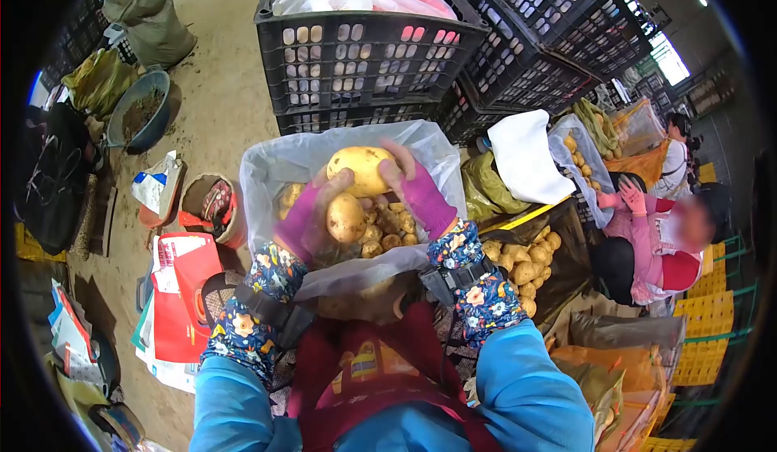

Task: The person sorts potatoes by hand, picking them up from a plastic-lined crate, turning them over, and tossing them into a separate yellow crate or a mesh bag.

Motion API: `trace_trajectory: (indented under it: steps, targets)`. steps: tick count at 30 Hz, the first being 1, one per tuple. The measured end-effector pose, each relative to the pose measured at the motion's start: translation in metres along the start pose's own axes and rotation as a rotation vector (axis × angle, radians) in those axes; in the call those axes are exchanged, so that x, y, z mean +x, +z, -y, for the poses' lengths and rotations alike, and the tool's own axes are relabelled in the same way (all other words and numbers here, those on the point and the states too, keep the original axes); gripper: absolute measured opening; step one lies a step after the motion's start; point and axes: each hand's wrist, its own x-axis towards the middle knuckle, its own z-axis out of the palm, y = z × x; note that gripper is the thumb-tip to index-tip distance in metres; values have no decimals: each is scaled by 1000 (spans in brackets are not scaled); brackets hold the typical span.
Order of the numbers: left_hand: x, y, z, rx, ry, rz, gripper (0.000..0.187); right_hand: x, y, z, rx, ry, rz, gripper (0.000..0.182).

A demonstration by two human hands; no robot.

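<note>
A large yellow potato is held between my two hands above a crate lined with clear plastic. My left hand, in a purple fingerless glove, closes on its left end, thumb along the side. My right hand, gloved alike, grips the right end with fingers curled round it. A second, rounder potato with dark specks sits right against my left hand, below the large one. Several smaller potatoes lie deeper in the lined crate, partly hidden by my hands.
Black slatted crates stand stacked just beyond the lined crate. At right, loose potatoes lie on dark sheeting, and a person in pink sits nearby. A bucket and red bag are at left.
</note>
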Motion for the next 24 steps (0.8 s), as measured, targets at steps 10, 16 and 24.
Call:
trace_trajectory:
  steps: [10, 16, 24]
  targets:
    - [6, -15, 5, -73, -185, 54, 64, 15, -4, -2, -6, 211, -45, 42]
    - [1, -12, 1, -44, -75, 54, 65, 5, -14, 12, 133, 281, 285, 41]
    - [-2, -24, 5, -113, -73, 54, 54, -6, -13, 25, -346, -289, 321, 51]
